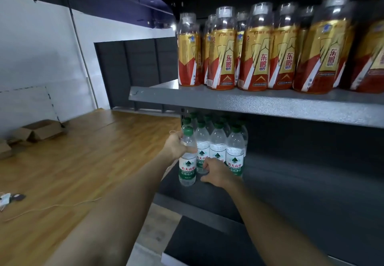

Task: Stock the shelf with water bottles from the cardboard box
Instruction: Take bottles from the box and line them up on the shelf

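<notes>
Head view shows the person's left hand (176, 145) wrapped round the shoulder of a green-capped water bottle (187, 161), which stands upright at the front left corner of the dark lower shelf (291, 182), touching the block of water bottles already stocked (220, 147) behind and to its right. The right hand (218, 173) is low in front of that block with fingers curled; whether it grasps a bottle's base or merely steadies the row cannot be told. On the grey upper shelf (270, 103) stand gold-and-red drink bottles (255, 53). An open cardboard box (39, 130) lies well apart on the wooden floor (72, 172) by the wall.

The bottle looks full, so probably moderately heavy for its size, with thin clear walls that would give under a hard squeeze and a smooth, likely slippery surface. The stiffer shoulder just under the cap, or the labelled waist, seems the surest hold; being tall and narrow, it could tip its neighbours if nudged.
</notes>
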